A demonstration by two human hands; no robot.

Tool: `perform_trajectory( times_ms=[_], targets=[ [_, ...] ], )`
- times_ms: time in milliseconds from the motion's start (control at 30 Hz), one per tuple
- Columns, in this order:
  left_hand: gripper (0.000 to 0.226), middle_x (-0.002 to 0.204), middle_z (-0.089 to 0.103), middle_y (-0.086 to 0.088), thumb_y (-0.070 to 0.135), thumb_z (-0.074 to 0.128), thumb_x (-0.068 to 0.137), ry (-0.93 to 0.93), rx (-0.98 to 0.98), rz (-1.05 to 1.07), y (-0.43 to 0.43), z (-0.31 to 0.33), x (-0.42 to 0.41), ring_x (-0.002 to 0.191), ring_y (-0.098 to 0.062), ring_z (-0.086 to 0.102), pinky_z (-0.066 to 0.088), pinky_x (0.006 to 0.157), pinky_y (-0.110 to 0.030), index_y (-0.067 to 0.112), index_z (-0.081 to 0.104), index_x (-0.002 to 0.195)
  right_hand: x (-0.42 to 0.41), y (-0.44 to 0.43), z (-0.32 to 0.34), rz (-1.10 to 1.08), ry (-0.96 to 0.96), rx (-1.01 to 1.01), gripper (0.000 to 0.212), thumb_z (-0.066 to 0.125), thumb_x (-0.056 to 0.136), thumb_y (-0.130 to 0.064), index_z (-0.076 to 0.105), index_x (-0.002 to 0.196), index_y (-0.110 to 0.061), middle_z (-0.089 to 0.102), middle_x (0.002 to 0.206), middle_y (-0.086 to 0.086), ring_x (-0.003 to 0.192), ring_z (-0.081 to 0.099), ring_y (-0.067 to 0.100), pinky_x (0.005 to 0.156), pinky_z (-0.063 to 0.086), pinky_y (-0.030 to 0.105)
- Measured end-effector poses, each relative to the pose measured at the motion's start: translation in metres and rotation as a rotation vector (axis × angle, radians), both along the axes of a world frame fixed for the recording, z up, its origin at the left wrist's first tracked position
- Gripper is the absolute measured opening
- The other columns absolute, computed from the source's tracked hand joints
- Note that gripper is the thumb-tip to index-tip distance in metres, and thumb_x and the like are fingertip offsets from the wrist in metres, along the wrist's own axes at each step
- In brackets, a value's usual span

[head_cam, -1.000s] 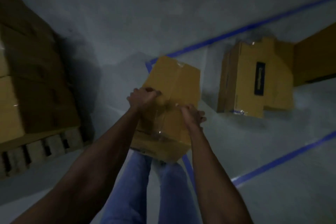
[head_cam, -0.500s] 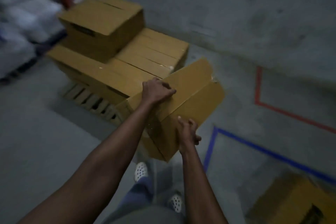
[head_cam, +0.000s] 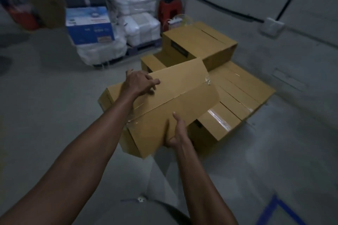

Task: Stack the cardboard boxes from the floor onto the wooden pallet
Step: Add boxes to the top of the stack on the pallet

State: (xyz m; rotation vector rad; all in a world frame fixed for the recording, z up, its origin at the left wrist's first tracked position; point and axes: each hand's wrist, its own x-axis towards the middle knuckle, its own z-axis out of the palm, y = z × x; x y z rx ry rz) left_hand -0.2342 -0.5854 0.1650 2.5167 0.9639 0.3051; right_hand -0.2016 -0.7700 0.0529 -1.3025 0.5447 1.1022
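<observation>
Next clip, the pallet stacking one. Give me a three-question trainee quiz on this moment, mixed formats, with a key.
1. True or false: the left hand and the right hand both hold the carried box.
2. Where is the left hand on that box? A) on its top face B) under its bottom C) off it entirely
3. What colour is the floor tape at lower right?
Key: 1 true; 2 A; 3 blue.
</observation>
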Motion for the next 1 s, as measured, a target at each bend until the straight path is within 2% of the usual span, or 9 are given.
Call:
perform_trajectory(
  times_ms=[133,200,367,467,533,667,800,933,1000],
  targets=[
    [0.038,0.109,0.075,0.005,0.057,0.064,0.088,0.045,0.021,-0.072,0.087,-0.003,-0.01,0.119,-0.01,0.059,0.017,0.118,-0.041,0.026,0.081,0.074,-0.05,0.075,0.039,0.075,0.072,0.018,0.077,0.074,0.078,-0.061,0.04,0.134,-0.022,0.052,0.111,0.009,0.116,0.052,0.038,0.088,0.045,0.056],
    [0.038,0.112,0.074,0.004,0.058,0.065,0.087,0.096,0.051,-0.137,0.121,-0.003,0.0,0.119,-0.009,0.058,0.015,0.118,-0.039,0.026,0.08,0.073,-0.056,0.11,0.04,0.095,0.152,0.048,0.069,0.071,0.086,-0.054,0.041,0.136,-0.018,0.05,0.097,0.01,0.104,0.054,0.038,0.084,0.044,0.056],
    [0.036,0.105,0.076,0.005,0.057,0.071,0.083,0.08,0.112,-0.263,0.199,-0.005,0.05,0.114,-0.005,0.059,0.015,0.119,-0.038,0.024,0.081,0.071,-0.042,0.195,0.026,-0.046,0.208,0.105,0.09,0.082,0.077,-0.048,0.034,0.148,-0.021,0.041,0.144,0.021,0.129,0.046,0.045,0.076,0.052,0.058],
    [0.033,0.102,0.077,0.005,0.051,0.074,0.083,0.011,0.096,-0.341,0.243,-0.013,0.09,0.114,-0.003,0.06,0.016,0.12,-0.039,0.021,0.08,0.071,-0.015,0.263,-0.021,-0.114,0.216,0.014,0.117,0.093,0.043,-0.051,0.037,0.142,-0.023,0.046,0.138,0.019,0.115,0.054,0.046,0.076,0.055,0.064],
    [0.03,0.101,0.077,0.004,0.046,0.076,0.081,-0.044,0.03,-0.369,0.275,-0.026,0.123,0.11,-0.004,0.063,0.021,0.119,-0.039,0.018,0.081,0.072,0.006,0.31,-0.032,-0.143,0.188,-0.03,0.106,0.091,0.046,-0.048,0.044,0.136,-0.021,0.056,0.129,0.019,0.107,0.06,0.043,0.069,0.058,0.059],
    [0.02,0.096,0.079,-0.001,0.034,0.083,0.076,-0.146,-0.144,-0.391,0.348,-0.066,0.191,0.086,-0.006,0.069,0.045,0.104,-0.038,0.014,0.082,0.073,0.054,0.405,-0.04,-0.261,0.236,-0.048,0.054,0.078,0.078,-0.04,0.057,0.122,-0.018,0.065,0.118,0.009,0.104,0.061,0.032,0.07,0.053,0.044],
    [0.026,0.11,0.076,0.0,0.031,0.081,0.078,0.01,-0.125,-0.527,0.403,-0.091,0.25,0.11,-0.011,0.066,0.028,0.118,-0.037,0.027,0.067,0.056,0.1,0.495,-0.058,-0.282,0.32,-0.101,0.056,0.074,0.079,-0.047,0.06,0.128,-0.022,0.064,0.124,0.003,0.111,0.06,0.028,0.07,0.053,0.036],
    [0.02,0.122,0.072,-0.001,0.033,0.078,0.079,0.05,-0.1,-0.599,0.463,-0.101,0.304,0.114,-0.013,0.062,0.02,0.121,-0.037,0.02,0.073,0.065,0.151,0.552,-0.048,-0.489,0.339,-0.013,0.043,0.073,0.089,-0.029,0.058,0.128,-0.019,0.053,0.131,0.006,0.122,0.051,0.032,0.09,0.053,0.042],
    [0.023,0.12,0.073,-0.003,0.031,0.079,0.078,0.04,-0.127,-0.645,0.492,-0.104,0.333,0.112,-0.012,0.063,0.021,0.122,-0.038,0.021,0.069,0.06,0.173,0.581,-0.05,-0.558,0.326,0.015,0.044,0.074,0.089,-0.028,0.059,0.129,-0.018,0.055,0.132,0.007,0.119,0.053,0.032,0.081,0.056,0.04]
  ],
)
